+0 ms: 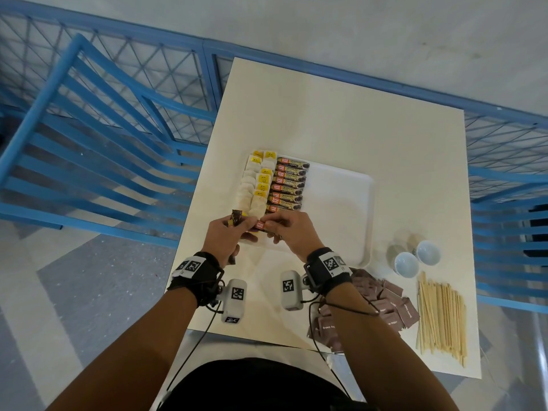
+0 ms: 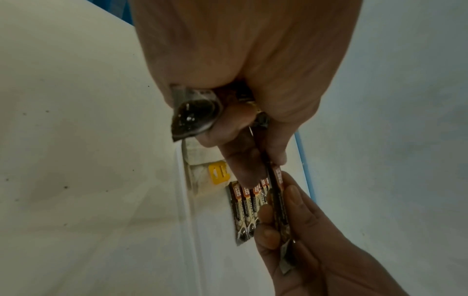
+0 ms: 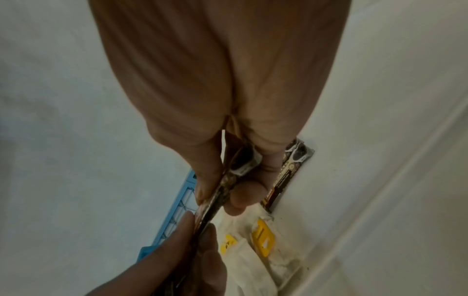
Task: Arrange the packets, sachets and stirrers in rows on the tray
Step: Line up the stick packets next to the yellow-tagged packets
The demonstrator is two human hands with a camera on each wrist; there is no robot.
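A white tray (image 1: 338, 209) lies on the table. Along its left side are two columns of tea bags (image 1: 252, 185) with yellow tags and one column of coffee granule sachets (image 1: 289, 185). Above the tray's near left corner my left hand (image 1: 224, 235) grips a small bundle of coffee sachets (image 2: 195, 114). One sachet (image 1: 261, 224) sticks out of the bundle towards my right hand (image 1: 292, 232), which pinches its other end between thumb and fingers (image 2: 293, 200). Both hands hold this sachet (image 3: 217, 192) just above the tea bags (image 3: 263, 240).
Near the table's right front lie a heap of brown sugar sachets (image 1: 382, 298) and a pile of wooden stirrers (image 1: 441, 315). Two small white bowls (image 1: 406, 264) stand beside the tray's near right corner. Blue slatted chairs (image 1: 98, 143) flank the table.
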